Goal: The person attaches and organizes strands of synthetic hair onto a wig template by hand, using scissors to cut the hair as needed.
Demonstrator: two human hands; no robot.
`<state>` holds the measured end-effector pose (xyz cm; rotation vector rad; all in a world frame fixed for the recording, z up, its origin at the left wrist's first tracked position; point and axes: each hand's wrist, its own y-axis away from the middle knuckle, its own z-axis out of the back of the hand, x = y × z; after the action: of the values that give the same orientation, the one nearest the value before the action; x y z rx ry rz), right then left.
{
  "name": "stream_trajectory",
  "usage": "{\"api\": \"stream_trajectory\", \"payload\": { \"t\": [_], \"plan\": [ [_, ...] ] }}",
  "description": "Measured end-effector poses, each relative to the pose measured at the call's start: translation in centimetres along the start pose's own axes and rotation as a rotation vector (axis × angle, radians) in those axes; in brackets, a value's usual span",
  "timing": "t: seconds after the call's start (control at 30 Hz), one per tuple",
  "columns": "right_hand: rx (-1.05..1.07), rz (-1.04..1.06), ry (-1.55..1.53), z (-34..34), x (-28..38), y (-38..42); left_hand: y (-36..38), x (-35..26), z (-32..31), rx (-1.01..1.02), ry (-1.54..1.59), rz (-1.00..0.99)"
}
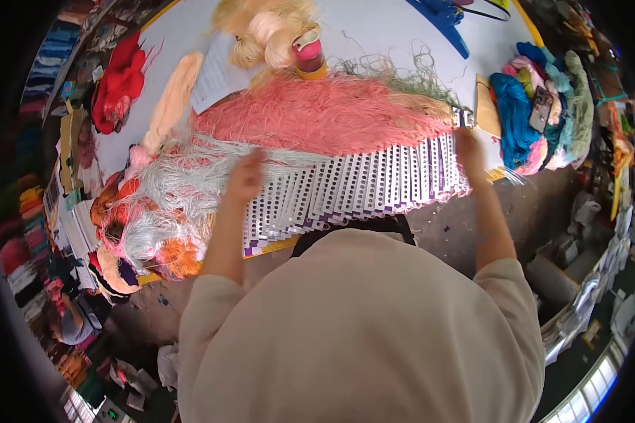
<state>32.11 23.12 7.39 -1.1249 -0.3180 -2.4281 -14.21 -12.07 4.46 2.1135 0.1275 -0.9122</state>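
A long overlapping row of white cards with punched holes point(346, 185) fans across the near side of the table. Coral-pink threads point(317, 113) spread out from behind the cards. At the row's left end, my left hand point(245, 178) is over pale silvery threads point(183, 169); its fingers are smeared, and whether it grips any thread does not show. My right hand point(470, 149) is at the right end of the row, beside the last cards. Motion blur hides its fingers and anything in them.
Cream yarn point(268, 32) and a pink-topped spool or cup point(308, 55) stand at the back. Red yarn point(120, 84) lies far left, blue yarn point(513, 116) and a phone point(540, 109) on the right. A printed sheet point(217, 74) lies behind the pink threads. Another person point(74, 321) is at lower left.
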Motion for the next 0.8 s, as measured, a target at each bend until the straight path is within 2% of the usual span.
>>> {"api": "stream_trajectory", "payload": {
  "t": [0.03,0.07,0.1,0.13,0.17,0.2,0.27,0.3,0.33,0.4,0.43,0.5,0.57,0.63,0.8],
  "plan": [
    [0.216,-0.15,-0.14,-3.8,3.3,0.3,-1.8,2.7,-2.6,0.228,0.024,0.147],
    [0.381,-0.153,-0.073,-6.9,5.8,0.4,-2.6,3.9,-7.4,0.06,-0.04,0.389],
    [0.482,-0.068,-0.09,-9.0,8.1,0.5,-2.8,6.3,-10.4,0.12,-0.399,0.184],
    [0.55,-0.117,-0.02,-12.2,7.4,0.8,-3.5,7.7,-12.6,0.024,-0.481,0.285],
    [0.591,-0.051,0.025,-14.0,8.2,0.8,-4.2,8.8,-14.1,-0.072,-0.561,0.389],
    [0.602,0.015,0.058,-15.4,8.9,0.8,-4.8,9.9,-15.1,-0.08,-0.556,0.401],
    [0.633,0.084,0.034,-18.1,7.7,0.5,-5.8,11.7,-15.9,-0.105,-1.061,0.123],
    [0.648,0.16,0.011,-19.2,7.0,0.5,-6.2,12.1,-15.8,-0.023,-0.904,0.161],
    [0.708,0.12,0.07,-18.8,7.9,0.3,-6.4,12.6,-15.7,-0.033,-0.901,0.172],
    [0.756,0.08,0.035,-19.0,7.8,0.1,-6.6,13.4,-15.4,0.006,-0.943,-0.058],
    [0.792,0.039,0.008,-19.0,7.7,0.0,-6.1,12.4,-16.1,-0.013,-0.861,0.062],
    [0.823,0.002,-0.018,-18.6,7.8,-0.4,-5.2,11.2,-16.7,-0.023,-0.759,0.154],
    [0.905,-0.135,-0.089,-18.4,7.9,-0.8,-5.2,11.2,-16.3,-0.032,-0.652,0.239],
    [0.883,-0.11,-0.1,-18.8,7.5,-0.8,-5.5,11.2,-15.8,0.03,-0.314,0.365],
    [0.816,-0.114,-0.175,-19.6,6.9,-0.6,-6.2,11.5,-16.0,0.131,-0.397,0.337]
  ]
}}
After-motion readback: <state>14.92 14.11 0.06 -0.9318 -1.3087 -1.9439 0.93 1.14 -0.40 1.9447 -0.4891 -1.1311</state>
